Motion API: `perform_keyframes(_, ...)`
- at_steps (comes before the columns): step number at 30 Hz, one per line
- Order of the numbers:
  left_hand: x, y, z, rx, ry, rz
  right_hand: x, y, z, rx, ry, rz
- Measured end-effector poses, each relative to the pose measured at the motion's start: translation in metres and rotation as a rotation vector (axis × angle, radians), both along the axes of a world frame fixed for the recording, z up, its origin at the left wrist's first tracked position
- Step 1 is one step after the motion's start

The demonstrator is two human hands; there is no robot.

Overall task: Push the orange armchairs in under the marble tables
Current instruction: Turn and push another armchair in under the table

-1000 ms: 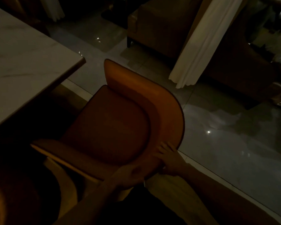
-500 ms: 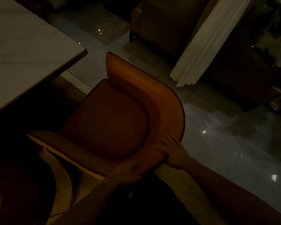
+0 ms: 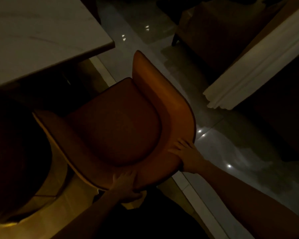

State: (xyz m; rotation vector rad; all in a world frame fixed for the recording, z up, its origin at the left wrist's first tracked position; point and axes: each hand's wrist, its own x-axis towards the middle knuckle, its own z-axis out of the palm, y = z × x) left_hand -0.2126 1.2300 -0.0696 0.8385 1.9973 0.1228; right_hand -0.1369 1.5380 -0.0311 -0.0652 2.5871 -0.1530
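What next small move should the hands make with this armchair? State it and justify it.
Probably push the orange armchair forward and left toward the marble table. Both the left hand and right hand already hold its backrest, and the seat lies wholly outside the table's edge.

No legible text, label, brand, number or sign found on any surface in view. The scene is dim; a faint mottled patch on the orange armchair (image 3: 117, 125) seat cannot be resolved into characters.

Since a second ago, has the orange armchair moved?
Yes, slightly: the orange upholstered armchair has closed in, seat front first, toward the white marble table edge.
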Motion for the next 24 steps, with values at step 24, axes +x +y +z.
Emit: perform_keyframes(24, 0.052, 0.056, 0.014, -0.011, 0.218, 0.265, -0.007, 0.021, -0.014, -0.051, 0.108, 0.189)
